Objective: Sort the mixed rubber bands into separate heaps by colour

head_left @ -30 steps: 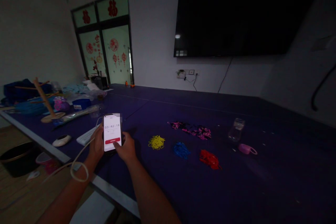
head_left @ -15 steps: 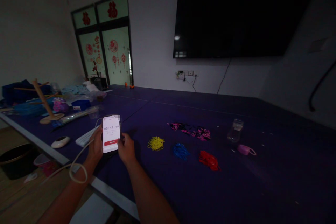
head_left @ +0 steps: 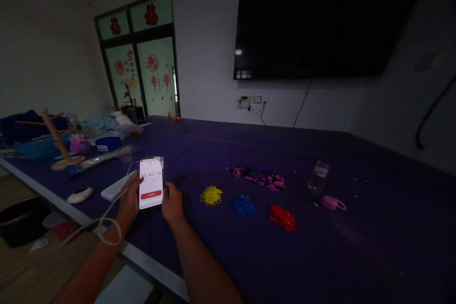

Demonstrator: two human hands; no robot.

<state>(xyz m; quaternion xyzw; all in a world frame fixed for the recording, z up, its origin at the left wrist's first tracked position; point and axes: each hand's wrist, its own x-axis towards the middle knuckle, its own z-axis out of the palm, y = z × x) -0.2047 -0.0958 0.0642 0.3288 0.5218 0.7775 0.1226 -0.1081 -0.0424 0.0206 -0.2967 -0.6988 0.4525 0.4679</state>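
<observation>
White-screened, dark-edged rectangular phone (head_left: 151,187) tilts up between both gripping hands, presumably so its timer reads easily: the left hand (head_left: 128,198) curls round one edge, thumb overlapping the screen; the right hand (head_left: 173,204) closes on the other. Beyond, on the dark purple tabletop (head_left: 320,256), loose yellow strands (head_left: 211,195), blue strands (head_left: 244,205) and red strands (head_left: 283,217) lie in separate heaps, apparently grouped by colour.
</observation>
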